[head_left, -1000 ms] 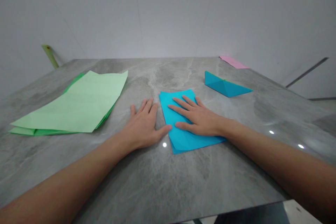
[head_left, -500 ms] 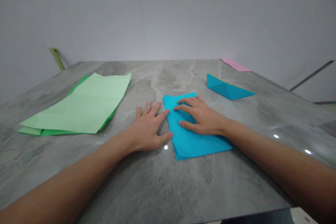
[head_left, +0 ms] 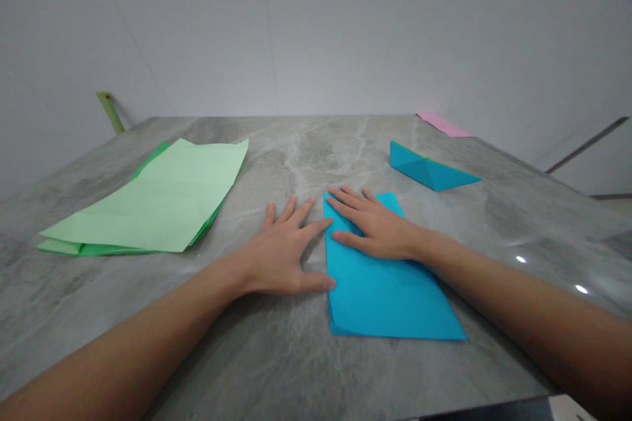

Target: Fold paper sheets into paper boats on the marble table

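A flat sheet of bright blue paper lies right of centre in the lower part of the frame, on the grey marble-patterned table. The right hand is open and rests palm down over its upper part, grasping nothing. The left hand is also open, fingers spread; its thumb and index fingertip reach the left edge of the sheet, without pinching it.

At the lower left corner of the sheet a second layer shows, so I judge that at least one fold is made, and the left edge seems rather well aligned. It does not yet have any standing shape, so the work on this piece appears to be at an early stage. How many folds are left, I cannot tell.

In the upper right, the small blue folded-paper piece with pointed ends stands apart and looks already completed. On the left side, the layered pile of pale green paper sheets lies untouched by the hands.
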The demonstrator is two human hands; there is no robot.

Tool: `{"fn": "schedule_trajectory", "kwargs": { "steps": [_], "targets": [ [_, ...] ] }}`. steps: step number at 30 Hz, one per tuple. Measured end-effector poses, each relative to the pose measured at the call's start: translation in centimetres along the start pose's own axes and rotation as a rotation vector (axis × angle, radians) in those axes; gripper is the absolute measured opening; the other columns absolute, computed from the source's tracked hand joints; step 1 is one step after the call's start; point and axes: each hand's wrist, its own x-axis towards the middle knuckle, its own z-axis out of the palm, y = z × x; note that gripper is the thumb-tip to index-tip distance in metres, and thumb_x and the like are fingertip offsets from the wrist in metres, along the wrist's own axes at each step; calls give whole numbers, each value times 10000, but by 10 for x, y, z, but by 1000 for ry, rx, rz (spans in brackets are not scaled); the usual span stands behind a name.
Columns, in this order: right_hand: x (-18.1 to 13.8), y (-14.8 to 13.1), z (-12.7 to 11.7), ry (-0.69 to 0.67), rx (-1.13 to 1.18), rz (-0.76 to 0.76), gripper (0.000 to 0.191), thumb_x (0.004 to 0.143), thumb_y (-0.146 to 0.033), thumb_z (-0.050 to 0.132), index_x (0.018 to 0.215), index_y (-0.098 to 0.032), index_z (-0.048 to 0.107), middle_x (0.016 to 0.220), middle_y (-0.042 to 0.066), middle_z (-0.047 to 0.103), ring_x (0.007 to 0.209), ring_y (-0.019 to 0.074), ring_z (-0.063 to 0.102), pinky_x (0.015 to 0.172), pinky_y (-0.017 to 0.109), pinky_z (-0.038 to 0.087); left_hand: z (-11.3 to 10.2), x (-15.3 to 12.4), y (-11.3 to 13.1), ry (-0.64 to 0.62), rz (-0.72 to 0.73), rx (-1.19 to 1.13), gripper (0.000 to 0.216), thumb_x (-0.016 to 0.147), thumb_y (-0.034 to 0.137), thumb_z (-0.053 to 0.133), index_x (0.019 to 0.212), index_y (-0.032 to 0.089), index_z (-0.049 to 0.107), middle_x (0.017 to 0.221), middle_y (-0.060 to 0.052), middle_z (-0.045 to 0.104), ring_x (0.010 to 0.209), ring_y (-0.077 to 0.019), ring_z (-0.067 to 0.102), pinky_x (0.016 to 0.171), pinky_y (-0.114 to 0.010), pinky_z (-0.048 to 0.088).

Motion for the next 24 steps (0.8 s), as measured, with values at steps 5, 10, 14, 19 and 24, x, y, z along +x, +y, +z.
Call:
{"fn": "schedule_trajectory", "kwargs": {
  "steps": [5, 10, 14, 19, 24],
  "targets": [
    [1, 1, 0, 17, -12, -14, 758, 939, -614, 390, 1536, -162, 266, 1591, 152, 227, 1470, 367, 182, 1144, 656, 165, 0, -1, 3, -34, 13, 40, 1159, 673, 886, 475, 1560, 206, 166, 1613, -200, -18, 1450, -464, -70, 1076, -740, -5],
    [7, 8, -1, -4, -24, -10, 735, 951, -616, 357, 1541, -192, 250, 1602, 115, 212, 1474, 371, 161, 1139, 669, 143, 0, -3, 12, -62, 50, 62, 1231, 672, 881, 469, 1562, 122, 87, 1602, -219, -60, 1451, -467, -84, 1070, -744, -19],
    [13, 15, 0, -11, -21, 5, 760, 949, -626, 349, 1548, -177, 218, 1610, 116, 193, 1479, 380, 125, 1135, 678, 115, 2, -1, 17, -73, 83, 83, 1181, 719, 828, 474, 1563, 125, 41, 1611, -200, -27, 1458, -448, -90, 1070, -735, -51],
    [13, 16, 1, -2, 7, 6, 738, 952, -609, 368, 1546, -195, 229, 1610, 111, 200, 1477, 393, 122, 1126, 690, 119, 4, -1, 17, -80, 86, 79, 1170, 726, 814, 475, 1562, 112, 57, 1614, -193, -6, 1460, -452, -77, 1069, -728, -74],
    [11, 13, 0, 22, -4, 20, 722, 953, -592, 388, 1532, -175, 278, 1600, 153, 229, 1468, 406, 157, 1108, 704, 142, 4, -1, 16, -65, 94, 66, 1177, 719, 816, 479, 1564, 122, 43, 1616, -193, 21, 1465, -449, -56, 1067, -728, -81]
  ]
}}
